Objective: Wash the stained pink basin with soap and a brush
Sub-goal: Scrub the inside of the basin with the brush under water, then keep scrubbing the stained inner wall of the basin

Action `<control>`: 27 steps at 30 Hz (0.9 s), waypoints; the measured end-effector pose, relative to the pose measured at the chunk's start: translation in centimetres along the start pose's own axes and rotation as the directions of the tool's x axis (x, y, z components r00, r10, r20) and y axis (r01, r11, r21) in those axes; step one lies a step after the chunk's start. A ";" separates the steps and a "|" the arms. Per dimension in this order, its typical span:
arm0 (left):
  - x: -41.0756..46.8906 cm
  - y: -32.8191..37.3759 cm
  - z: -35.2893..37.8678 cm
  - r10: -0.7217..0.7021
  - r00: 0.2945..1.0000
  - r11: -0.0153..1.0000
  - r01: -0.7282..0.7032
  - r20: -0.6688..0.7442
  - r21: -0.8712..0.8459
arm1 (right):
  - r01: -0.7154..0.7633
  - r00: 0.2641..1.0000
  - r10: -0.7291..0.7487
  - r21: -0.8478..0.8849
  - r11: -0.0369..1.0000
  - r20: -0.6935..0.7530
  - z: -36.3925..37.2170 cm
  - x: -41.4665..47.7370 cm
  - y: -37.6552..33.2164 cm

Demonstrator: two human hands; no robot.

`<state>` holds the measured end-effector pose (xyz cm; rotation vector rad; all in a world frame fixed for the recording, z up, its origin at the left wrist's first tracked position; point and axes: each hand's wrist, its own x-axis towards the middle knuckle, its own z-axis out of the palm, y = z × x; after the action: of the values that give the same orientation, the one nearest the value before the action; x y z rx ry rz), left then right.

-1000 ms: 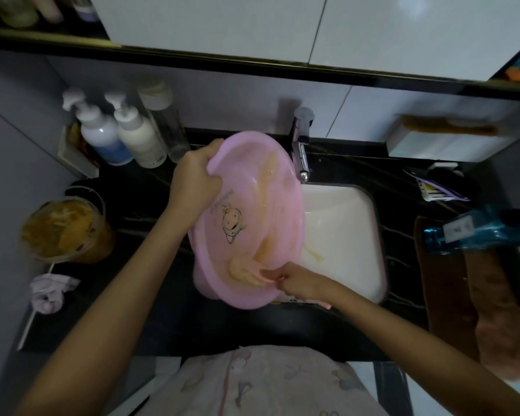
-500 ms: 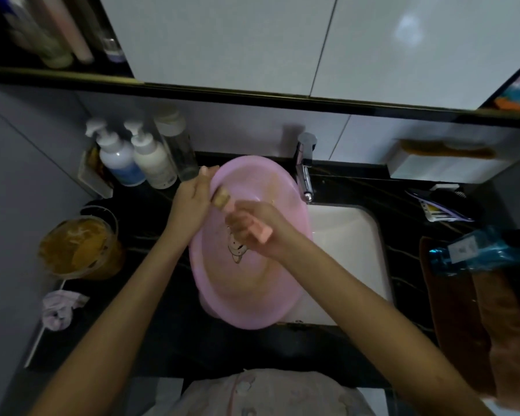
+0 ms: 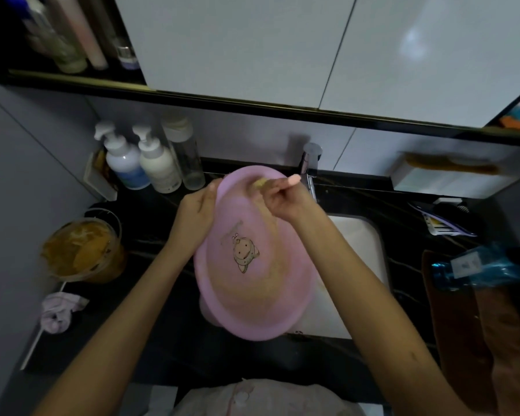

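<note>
The pink basin (image 3: 252,283), with a cartoon print and yellowish smears inside, is tilted over the white sink (image 3: 360,265). My left hand (image 3: 197,213) grips its upper left rim. My right hand (image 3: 282,201) holds a small pink-handled brush (image 3: 288,180), whose yellowed head touches the basin's upper inner wall. The image is motion-blurred around the brush.
The faucet (image 3: 309,163) stands just behind the basin. Two pump bottles (image 3: 141,163) and a clear bottle sit back left. A container of yellow-brown paste (image 3: 81,250) and a crumpled cloth (image 3: 59,310) lie on the left counter. A blue bottle (image 3: 481,268) and brown towel are right.
My right hand went from the basin's lower edge up to its upper inner wall with the brush. The left hand has kept its grip on the rim.
</note>
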<state>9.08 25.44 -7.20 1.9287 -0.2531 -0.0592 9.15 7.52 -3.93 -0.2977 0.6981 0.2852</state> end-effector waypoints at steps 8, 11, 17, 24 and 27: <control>0.6 -0.4 0.0 -0.014 0.998 1.000 0.015 -0.063 0.009 | -0.165 0.937 0.343 -0.787 0.595 0.062 -5.3 -2.0 6.7; 0.5 -0.6 -0.4 -0.035 0.999 0.999 0.035 -0.026 0.012 | -0.133 0.872 0.489 -0.952 0.277 0.021 -9.1 -4.3 6.1; -0.5 -1.2 -1.3 -0.061 0.997 0.996 0.058 0.036 0.073 | -0.188 0.948 0.056 -0.693 -0.696 -0.314 -15.2 -4.0 3.4; -2.2 -2.1 -0.1 -0.164 0.986 0.986 0.165 0.039 -0.035 | -0.416 0.834 -0.552 -0.661 -0.625 -0.003 -19.5 -4.8 -0.1; -2.5 -2.4 0.3 -0.291 0.957 0.950 0.289 0.005 -0.114 | -0.429 0.795 -0.571 -0.856 -0.288 -0.207 -21.1 -6.3 -0.3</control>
<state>6.92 26.52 -9.70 1.8391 0.0438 -0.2518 -7.71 -1.31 -15.07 -2.3771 0.9211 0.6319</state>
